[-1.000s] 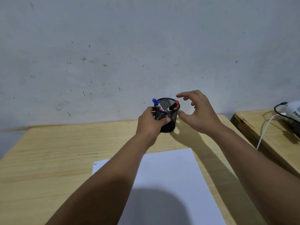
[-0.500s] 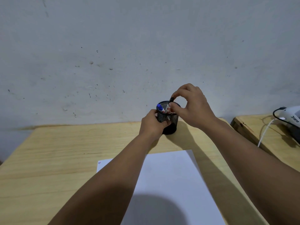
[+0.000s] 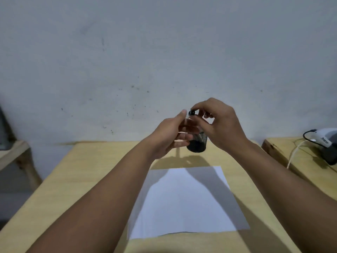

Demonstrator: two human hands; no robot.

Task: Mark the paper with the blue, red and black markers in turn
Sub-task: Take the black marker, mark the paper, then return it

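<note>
A white sheet of paper (image 3: 186,201) lies on the wooden table (image 3: 87,179) in front of me. Behind it stands a black mesh pen holder (image 3: 197,144), half hidden by my hands. My right hand (image 3: 220,125) pinches the dark-capped top of a marker (image 3: 191,112) and holds it raised above the holder; the marker looks black. My left hand (image 3: 169,137) hovers just left of the holder, fingers spread and stretched toward the marker's blurred body, gripping nothing that I can see. The blue and red markers are hidden behind my hands.
The grey wall stands right behind the table. At the right, a second wooden table (image 3: 299,161) carries a white and grey device (image 3: 326,143) with a white cable (image 3: 293,154). The corner of a wooden bench (image 3: 16,154) shows at the far left.
My right hand closed on the dark-capped marker and lifted it out of the holder. My left hand let go of the holder and opened. The camera tilted down and back.
</note>
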